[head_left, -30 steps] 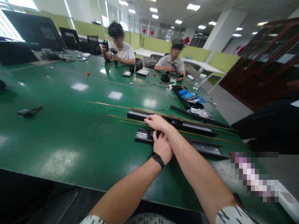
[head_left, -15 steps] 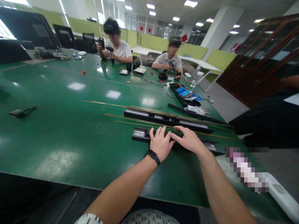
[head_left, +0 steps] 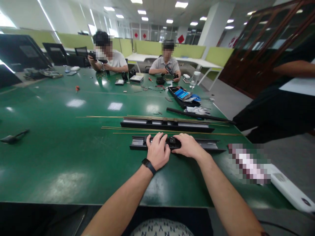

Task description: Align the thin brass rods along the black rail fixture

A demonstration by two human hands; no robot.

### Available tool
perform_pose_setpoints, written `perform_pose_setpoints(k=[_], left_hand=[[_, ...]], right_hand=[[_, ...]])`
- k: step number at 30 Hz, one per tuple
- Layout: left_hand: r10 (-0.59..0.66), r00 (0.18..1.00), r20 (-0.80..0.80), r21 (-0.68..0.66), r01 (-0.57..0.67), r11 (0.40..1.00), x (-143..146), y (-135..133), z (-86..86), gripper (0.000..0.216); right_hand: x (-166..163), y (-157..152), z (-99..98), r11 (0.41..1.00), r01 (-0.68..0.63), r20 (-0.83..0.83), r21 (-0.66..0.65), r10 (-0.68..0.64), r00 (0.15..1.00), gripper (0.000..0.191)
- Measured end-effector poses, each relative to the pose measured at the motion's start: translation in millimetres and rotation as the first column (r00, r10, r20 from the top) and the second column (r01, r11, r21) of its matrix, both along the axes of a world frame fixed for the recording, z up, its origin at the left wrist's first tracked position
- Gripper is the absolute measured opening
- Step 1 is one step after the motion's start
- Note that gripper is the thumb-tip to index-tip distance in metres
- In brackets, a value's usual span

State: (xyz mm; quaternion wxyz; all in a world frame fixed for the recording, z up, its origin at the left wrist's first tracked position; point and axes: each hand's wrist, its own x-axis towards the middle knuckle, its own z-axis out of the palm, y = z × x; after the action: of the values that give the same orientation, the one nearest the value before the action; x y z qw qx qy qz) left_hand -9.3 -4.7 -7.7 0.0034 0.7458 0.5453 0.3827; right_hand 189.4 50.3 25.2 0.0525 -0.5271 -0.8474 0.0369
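Both my hands rest on a short black rail (head_left: 210,144) with silver inserts that lies across the green table (head_left: 61,144) in front of me. My left hand (head_left: 157,151), with a black wristband, lies over the rail with its fingers curled on top. My right hand (head_left: 188,146) grips the rail beside it, next to a black block (head_left: 172,141) mounted on the rail. A longer black rail (head_left: 167,125) lies just beyond. Several thin brass rods (head_left: 128,128) run alongside and over it.
Two people sit at the far side of the table holding tools. A black tray (head_left: 183,95) with blue parts, a white cloth (head_left: 197,110) and a long dark bar (head_left: 199,115) lie at right. A person in black stands at the right. A dark tool (head_left: 12,137) lies far left.
My right hand left the far rail and rods and came down onto the near rail beside my left hand. The view shifted a little to the right.
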Motion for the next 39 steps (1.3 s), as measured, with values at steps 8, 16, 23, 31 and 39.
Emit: perform_pose_setpoints(k=[8, 16, 23, 31, 39], left_hand=[[-0.046, 0.998, -0.031, 0.057, 0.048, 0.997, -2.6, -3.5, 8.8, 0.037], [0.032, 0.998, -0.048, 0.061, -0.029, 0.998, -22.5, 3.1, 39.8, 0.040], [0.138, 0.987, -0.088, 0.022, -0.136, 0.990, -54.4, 46.1, 56.8, 0.042], [-0.032, 0.911, -0.411, -0.227, -0.068, 0.972, -46.7, 125.4, 78.7, 0.059], [-0.233, 0.819, -0.525, -0.440, -0.027, 0.898, -24.2, 176.9, 62.8, 0.078]], right_hand=[[8.0, -9.5, -1.2, 0.998, -0.045, -0.021, 0.045, 0.046, 0.999, 0.063], [22.9, 0.7, 3.4, 0.999, -0.014, -0.076, 0.041, 0.017, 0.997, 0.066], [31.5, 6.6, 7.2, 0.998, 0.009, -0.110, 0.057, -0.003, 0.994, 0.069], [18.8, 8.7, 3.8, 0.998, -0.040, -0.085, 0.049, 0.045, 0.995, 0.068], [-4.4, 24.3, 0.4, 0.998, -0.065, -0.062, 0.018, 0.066, 0.996, 0.069]])
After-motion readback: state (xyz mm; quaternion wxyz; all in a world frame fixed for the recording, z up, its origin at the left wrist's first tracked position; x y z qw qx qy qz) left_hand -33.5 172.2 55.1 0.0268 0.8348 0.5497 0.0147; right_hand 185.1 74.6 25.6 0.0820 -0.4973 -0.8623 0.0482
